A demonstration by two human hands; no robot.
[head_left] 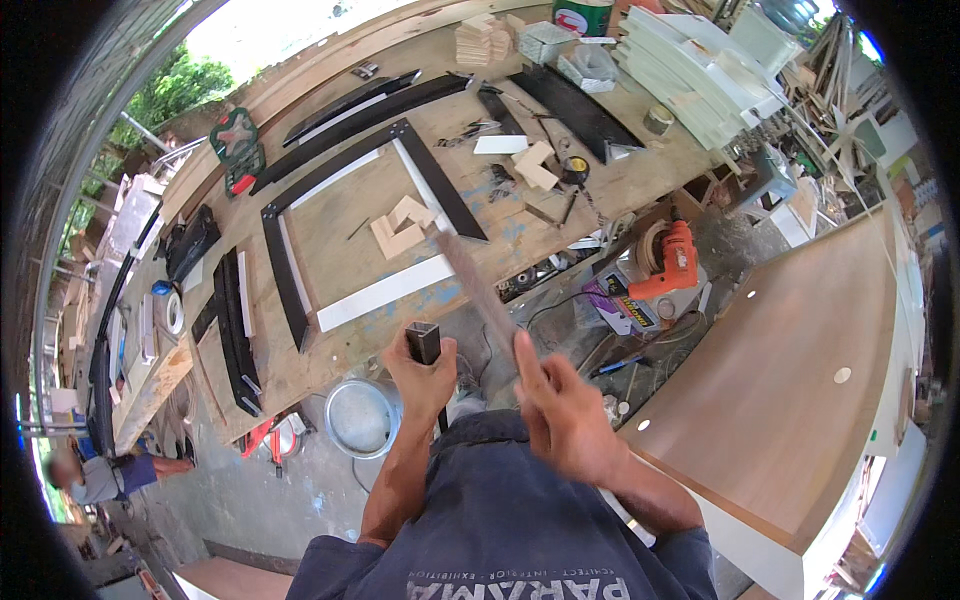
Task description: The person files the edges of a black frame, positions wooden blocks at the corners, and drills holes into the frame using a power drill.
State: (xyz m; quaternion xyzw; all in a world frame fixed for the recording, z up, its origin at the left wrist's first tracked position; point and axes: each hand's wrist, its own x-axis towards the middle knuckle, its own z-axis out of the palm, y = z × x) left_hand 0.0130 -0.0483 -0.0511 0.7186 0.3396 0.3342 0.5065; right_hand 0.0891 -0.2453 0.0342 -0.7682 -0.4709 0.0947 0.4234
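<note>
Left hand [425, 365] fist clamps black tube [423, 343] end; right hand [560, 400] grips blurred file [480, 290] above it

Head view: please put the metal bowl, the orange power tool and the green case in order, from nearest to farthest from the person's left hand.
1. Metal bowl, on the floor just left of the left hand.
2. Orange power tool, to the right, past the right hand.
3. Green case, far up on the bench's left end.

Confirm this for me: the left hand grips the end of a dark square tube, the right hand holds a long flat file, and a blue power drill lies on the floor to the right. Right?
Not quite. The head view shows the power drill is orange, not blue. The rest stands: the left hand grips the end of the dark square tube, and the right hand holds the long flat file.
</note>
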